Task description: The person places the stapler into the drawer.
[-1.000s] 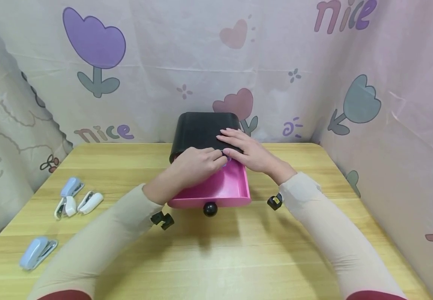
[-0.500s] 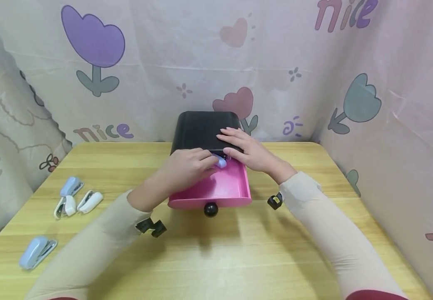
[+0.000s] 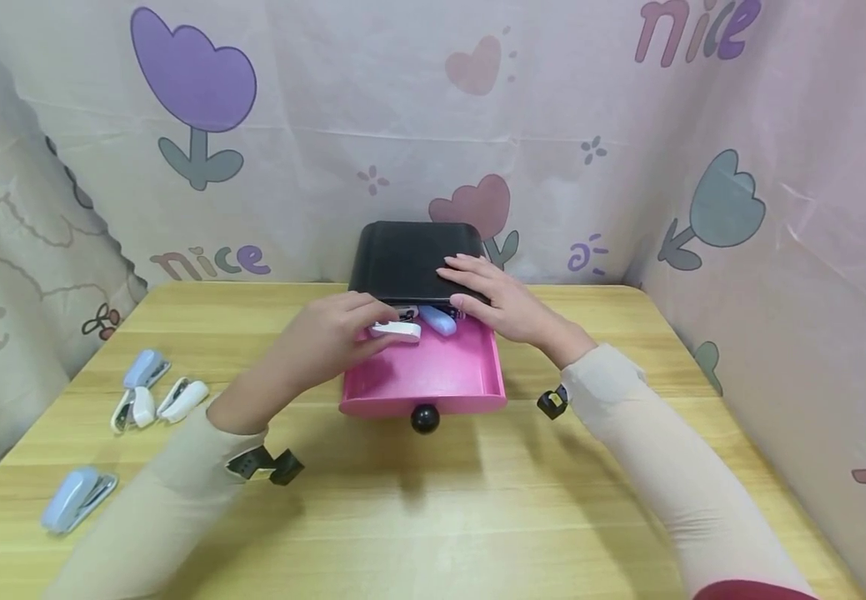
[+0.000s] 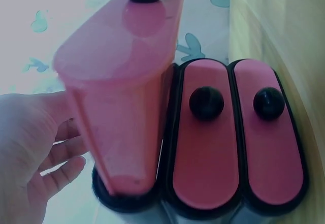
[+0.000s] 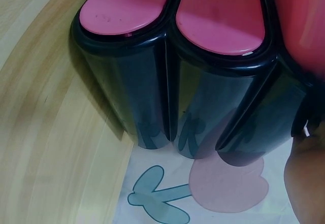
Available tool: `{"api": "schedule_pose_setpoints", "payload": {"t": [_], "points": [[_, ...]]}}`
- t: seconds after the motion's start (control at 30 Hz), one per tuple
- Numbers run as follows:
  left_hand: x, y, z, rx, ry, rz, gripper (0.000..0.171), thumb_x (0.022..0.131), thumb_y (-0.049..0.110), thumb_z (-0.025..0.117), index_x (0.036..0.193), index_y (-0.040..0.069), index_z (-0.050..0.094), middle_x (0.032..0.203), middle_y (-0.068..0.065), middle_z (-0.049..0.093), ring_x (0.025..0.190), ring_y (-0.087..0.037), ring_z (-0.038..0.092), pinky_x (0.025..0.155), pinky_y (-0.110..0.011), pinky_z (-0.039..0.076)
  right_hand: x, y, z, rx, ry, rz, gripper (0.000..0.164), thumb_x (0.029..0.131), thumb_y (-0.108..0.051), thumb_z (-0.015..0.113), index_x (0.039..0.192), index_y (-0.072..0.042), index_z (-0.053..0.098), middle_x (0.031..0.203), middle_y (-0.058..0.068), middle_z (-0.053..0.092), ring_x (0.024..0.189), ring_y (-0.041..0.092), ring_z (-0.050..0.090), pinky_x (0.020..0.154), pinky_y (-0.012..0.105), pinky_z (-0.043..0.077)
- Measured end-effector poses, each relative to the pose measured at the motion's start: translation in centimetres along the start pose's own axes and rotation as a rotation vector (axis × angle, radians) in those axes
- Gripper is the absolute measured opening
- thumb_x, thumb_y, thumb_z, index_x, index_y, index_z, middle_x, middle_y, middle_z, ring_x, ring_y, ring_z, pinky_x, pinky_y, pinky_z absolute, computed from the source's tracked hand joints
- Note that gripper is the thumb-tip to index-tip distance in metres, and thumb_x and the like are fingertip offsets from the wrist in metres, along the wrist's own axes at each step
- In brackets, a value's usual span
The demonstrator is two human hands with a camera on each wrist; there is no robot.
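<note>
- White stapler [image 3: 401, 332]: centre of the head frame, over the back left part of the pulled-out pink drawer [image 3: 423, 407]. Its long axis runs roughly across the frame, outer end pointing right, away from the left hand [image 3: 330, 335]. We cannot tell whether it touches the drawer floor.
- Left hand: nearer to it; thumb below and fingers above, we read a pinch on the stapler's left end. Our left wrist view shows curled fingers beside the drawer, but the grip itself is hidden.
- Right hand [image 3: 503, 302]: right of centre, fingers extended and resting on the black cabinet [image 3: 413, 257], gripping nothing.
- Just right of the white stapler we note a blue stapler [image 3: 438, 321], slanting down to the right.
- In the way: the cabinet's front edge bounds the drawer's back; a half-hidden pale thing [image 3: 407, 312] sits just behind the white stapler.
- Left side of the table [image 3: 433, 533]: we count two white staplers [image 3: 182, 400] and a blue one grouped together, another blue one nearer the lower left.
</note>
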State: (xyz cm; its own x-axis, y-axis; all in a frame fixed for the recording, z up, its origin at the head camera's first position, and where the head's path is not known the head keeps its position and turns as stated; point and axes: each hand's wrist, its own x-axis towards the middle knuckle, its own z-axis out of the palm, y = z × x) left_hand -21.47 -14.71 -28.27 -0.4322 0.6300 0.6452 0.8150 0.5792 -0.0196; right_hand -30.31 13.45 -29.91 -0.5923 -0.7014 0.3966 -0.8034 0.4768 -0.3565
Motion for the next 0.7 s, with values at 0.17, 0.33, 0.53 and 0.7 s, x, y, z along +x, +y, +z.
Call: {"api": "schedule_pose_setpoints", "payload": {"t": [0.17,0.33,0.53,0.7], "points": [[-1.3,-0.5,-0.8,-0.026,-0.029,-0.089,0.031,0.075,0.017,0.087,0.099,0.006,0.072,0.087,-0.004,0.069,0.074,-0.018,0.063,0.069,-0.032,0.056,0.0,0.0,0.0,-0.005,0.001,0.004,0.048,0.101,-0.035,0.053,0.146,-0.019,0.048,0.156,0.001,0.035,0.146,0.017,0.02,0.119,0.047,0.011],[-3.0,-1.1,-1.7,-0.018,-0.082,-0.19,0.036,0.077,0.018,0.085,0.108,0.006,0.071,0.097,-0.007,0.071,0.09,-0.024,0.067,0.081,-0.042,0.057,0.0,0.1,0.0,-0.011,-0.001,0.007,0.049,0.101,-0.035,0.053,0.146,-0.019,0.048,0.156,0.001,0.034,0.146,0.018,0.02,0.119,0.048,0.011],[-5.0,-1.9,-2.7,0.008,-0.099,-0.284,0.039,0.08,0.021,0.082,0.114,0.007,0.069,0.109,-0.011,0.07,0.105,-0.031,0.064,0.088,-0.051,0.053,0.1,0.2,0.1,-0.006,0.002,0.006,0.049,0.101,-0.036,0.053,0.146,-0.02,0.048,0.156,0.0,0.034,0.146,0.019,0.02,0.12,0.046,0.01],[-6.5,-2.6,-3.4,0.015,-0.113,-0.34,0.04,0.082,0.023,0.08,0.116,0.007,0.067,0.113,-0.012,0.068,0.109,-0.033,0.061,0.092,-0.054,0.049,0.0,0.2,0.1,-0.009,0.005,-0.001,0.049,0.1,-0.036,0.054,0.146,-0.02,0.048,0.156,0.001,0.035,0.147,0.019,0.02,0.12,0.04,0.007]]}}
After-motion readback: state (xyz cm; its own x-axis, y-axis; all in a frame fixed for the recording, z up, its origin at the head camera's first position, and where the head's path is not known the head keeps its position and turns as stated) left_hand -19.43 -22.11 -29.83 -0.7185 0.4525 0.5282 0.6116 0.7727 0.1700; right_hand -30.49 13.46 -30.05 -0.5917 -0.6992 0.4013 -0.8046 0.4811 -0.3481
